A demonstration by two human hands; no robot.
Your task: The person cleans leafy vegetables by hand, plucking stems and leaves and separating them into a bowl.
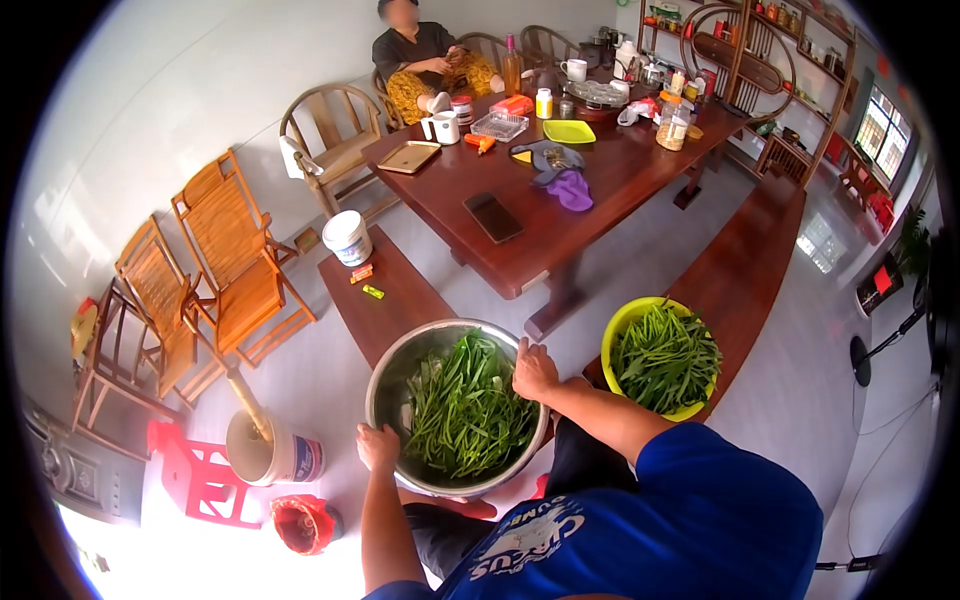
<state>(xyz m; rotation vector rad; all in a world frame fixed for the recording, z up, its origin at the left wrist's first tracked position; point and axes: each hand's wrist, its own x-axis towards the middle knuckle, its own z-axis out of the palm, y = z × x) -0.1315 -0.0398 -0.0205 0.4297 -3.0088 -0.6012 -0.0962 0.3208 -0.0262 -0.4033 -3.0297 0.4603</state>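
Observation:
A large metal basin stands in front of my body, holding a heap of long green leafy vegetables. My left hand is closed on the basin's left rim. At the upper right of the same rim, my right hand grips the edge, its fingertips partly over the inside. To the right, on a wooden bench, sits a yellow-green basin filled with similar greens. Neither hand touches it. The underside of the metal basin is hidden, so what supports it I cannot tell.
A long wooden table bears a phone, cups and bottles. A white bucket stands on the left bench. On the floor are a bucket, red stool and red-lined bin. A seated person is behind.

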